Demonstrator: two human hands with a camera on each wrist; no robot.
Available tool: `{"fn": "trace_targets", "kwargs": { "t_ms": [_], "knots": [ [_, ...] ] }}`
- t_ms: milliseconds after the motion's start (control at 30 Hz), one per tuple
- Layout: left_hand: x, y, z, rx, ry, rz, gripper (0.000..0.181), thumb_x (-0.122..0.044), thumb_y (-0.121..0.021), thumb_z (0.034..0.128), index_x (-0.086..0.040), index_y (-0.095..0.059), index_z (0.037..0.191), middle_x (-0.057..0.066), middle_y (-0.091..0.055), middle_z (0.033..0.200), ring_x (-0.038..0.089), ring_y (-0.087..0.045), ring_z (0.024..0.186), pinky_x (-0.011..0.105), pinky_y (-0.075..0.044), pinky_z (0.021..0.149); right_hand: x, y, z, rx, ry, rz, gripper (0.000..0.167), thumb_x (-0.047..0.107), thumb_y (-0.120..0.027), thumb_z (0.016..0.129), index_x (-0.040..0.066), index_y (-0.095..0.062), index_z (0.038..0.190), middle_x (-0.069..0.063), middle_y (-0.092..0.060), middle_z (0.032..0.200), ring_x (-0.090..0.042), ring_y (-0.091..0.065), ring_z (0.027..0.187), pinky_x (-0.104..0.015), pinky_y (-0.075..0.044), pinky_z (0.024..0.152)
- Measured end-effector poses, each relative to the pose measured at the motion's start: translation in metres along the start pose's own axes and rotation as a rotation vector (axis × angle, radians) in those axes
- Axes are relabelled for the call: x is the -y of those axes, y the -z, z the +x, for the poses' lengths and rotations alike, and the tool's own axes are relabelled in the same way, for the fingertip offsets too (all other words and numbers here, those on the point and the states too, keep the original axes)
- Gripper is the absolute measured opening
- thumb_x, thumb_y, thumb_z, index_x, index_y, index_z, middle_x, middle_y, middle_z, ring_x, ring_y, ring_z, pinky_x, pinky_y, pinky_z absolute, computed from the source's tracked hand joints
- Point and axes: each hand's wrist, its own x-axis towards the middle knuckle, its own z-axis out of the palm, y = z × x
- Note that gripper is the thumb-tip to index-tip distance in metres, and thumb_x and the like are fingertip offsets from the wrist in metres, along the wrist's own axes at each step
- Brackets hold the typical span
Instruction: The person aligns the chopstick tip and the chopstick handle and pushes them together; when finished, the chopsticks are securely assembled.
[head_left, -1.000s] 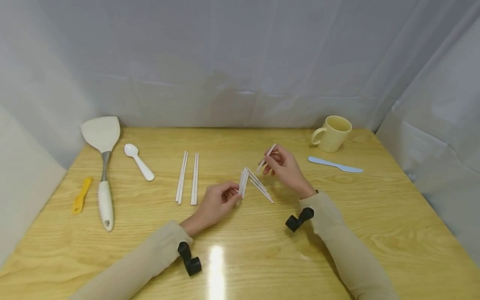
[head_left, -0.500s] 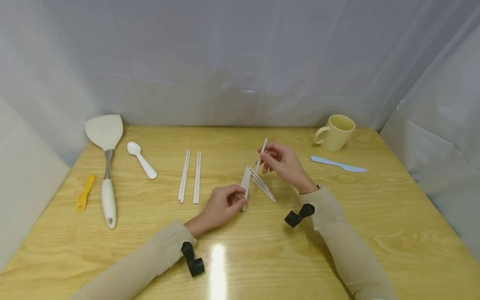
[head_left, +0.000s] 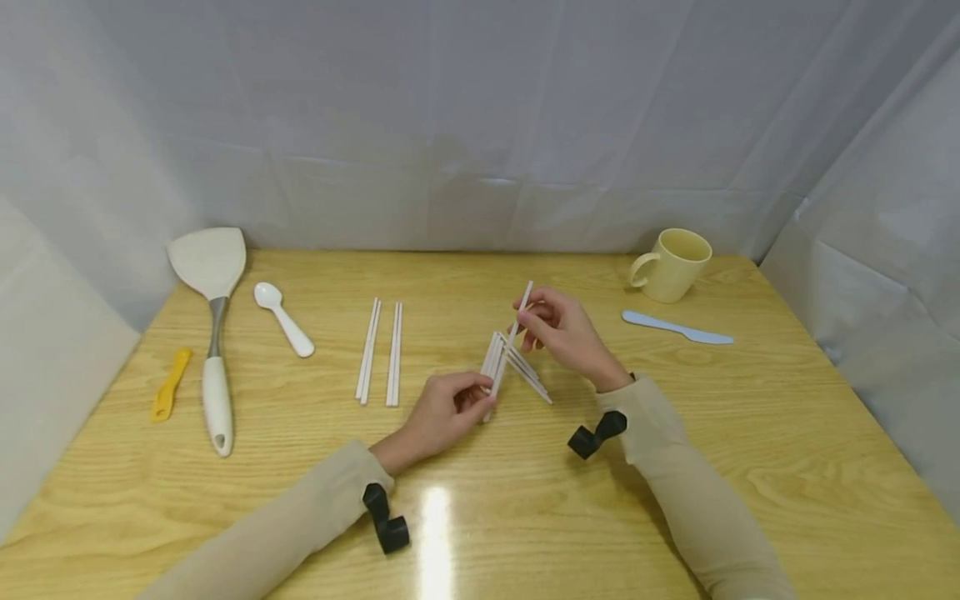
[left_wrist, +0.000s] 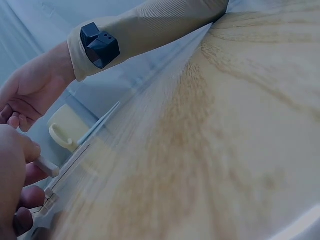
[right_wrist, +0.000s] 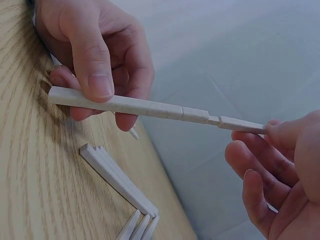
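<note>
Both hands hold one white stick in line between them. My left hand [head_left: 442,412] pinches the thick part [right_wrist: 150,107] with thumb and fingers. At the other end my right hand [head_left: 566,333] pinches the thin tapered part [right_wrist: 242,124]; a narrower neck shows between the two parts in the right wrist view. Beneath, several thick white pieces [right_wrist: 117,177] lie side by side on the wood, and thin pieces [right_wrist: 131,227] angle away from their ends. Further left in the head view lie two pairs of white chopsticks [head_left: 367,354], [head_left: 394,354].
At the left lie a large spatula [head_left: 217,400], a white spoon [head_left: 285,323] and a small yellow tool [head_left: 171,385]. A yellow mug [head_left: 671,267] stands at the back right, with a light blue knife [head_left: 675,327] in front. Grey cloth [head_left: 480,125] hangs behind the table.
The right hand's thin part has come down and left, tilting into line with the part in the left hand. The left hand has moved slightly right and stays low.
</note>
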Motion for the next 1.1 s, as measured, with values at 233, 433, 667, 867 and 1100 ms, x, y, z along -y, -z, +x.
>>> {"fn": "trace_targets", "kwargs": {
  "t_ms": [233, 433, 667, 867, 1100],
  "knots": [
    [0.0004, 0.0003, 0.0009, -0.002, 0.021, -0.022, 0.015, -0.002, -0.071, 0.0832, 0.004, -0.07, 0.098, 0.009, -0.068, 0.072, 0.001, -0.051, 0.057, 0.018, -0.044, 0.051, -0.0004, 0.0002, -0.0006, 0.013, -0.011, 0.012, 0.015, 0.006, -0.053, 0.098, -0.003, -0.057, 0.109, -0.025, -0.066, 0.09, -0.015, -0.06, 0.059, -0.044, -0.052, 0.058],
    [0.0009, -0.0002, 0.0009, -0.012, 0.043, -0.047, 0.015, -0.002, -0.071, 0.0843, 0.004, -0.07, 0.098, 0.01, -0.068, 0.074, 0.003, -0.052, 0.059, 0.019, -0.045, 0.053, 0.0, -0.0015, -0.0013, 0.029, 0.001, 0.032, 0.014, 0.004, -0.052, 0.098, -0.005, -0.056, 0.108, -0.031, -0.062, 0.089, -0.014, -0.057, 0.057, -0.042, -0.051, 0.057],
    [-0.0024, -0.0021, -0.0019, -0.023, 0.051, -0.061, 0.015, -0.001, -0.069, 0.0856, 0.005, -0.068, 0.099, 0.01, -0.066, 0.075, 0.003, -0.049, 0.06, 0.018, -0.042, 0.052, -0.0031, -0.0033, -0.0029, 0.041, 0.005, 0.094, 0.012, 0.003, -0.051, 0.098, -0.006, -0.054, 0.104, -0.03, -0.061, 0.086, -0.013, -0.057, 0.056, -0.04, -0.052, 0.057],
    [-0.0027, -0.0077, -0.0067, 0.006, 0.025, -0.117, 0.011, 0.003, -0.068, 0.0844, 0.006, -0.066, 0.095, 0.009, -0.063, 0.07, 0.001, -0.045, 0.057, 0.019, -0.039, 0.048, -0.0069, -0.0052, -0.0058, 0.081, 0.02, 0.14, 0.009, 0.001, -0.051, 0.097, -0.007, -0.055, 0.098, -0.019, -0.06, 0.077, -0.013, -0.057, 0.055, -0.036, -0.051, 0.054],
    [-0.0067, -0.0075, -0.0072, -0.014, 0.007, -0.124, 0.012, 0.007, -0.067, 0.083, 0.007, -0.066, 0.095, 0.007, -0.057, 0.065, 0.001, -0.041, 0.054, 0.018, -0.035, 0.047, -0.006, -0.0077, -0.0067, 0.087, 0.02, 0.163, 0.01, 0.0, -0.05, 0.097, -0.008, -0.054, 0.099, -0.021, -0.059, 0.076, -0.012, -0.058, 0.056, -0.034, -0.053, 0.056]
  ]
}}
